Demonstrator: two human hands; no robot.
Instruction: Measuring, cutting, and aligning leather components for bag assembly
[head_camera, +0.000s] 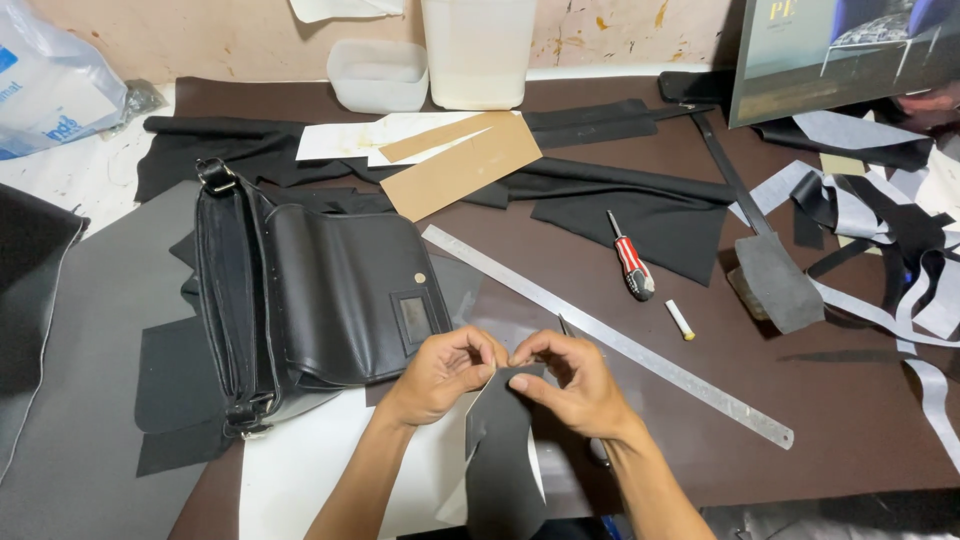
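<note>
Both hands meet over a dark grey strip of leather-like material, which hangs toward the viewer just right of the black leather satchel bag lying on its side. The left hand pinches the strip's top edge between thumb and fingers, and the right hand pinches the same edge just beside it, fingertips nearly touching. Right of the satchel, a long steel ruler runs diagonally behind the hands. Beyond the ruler lie a screwdriver with a red and white striped handle and a small white stick with a yellow tip. A tan cardboard piece rests behind the satchel.
</note>
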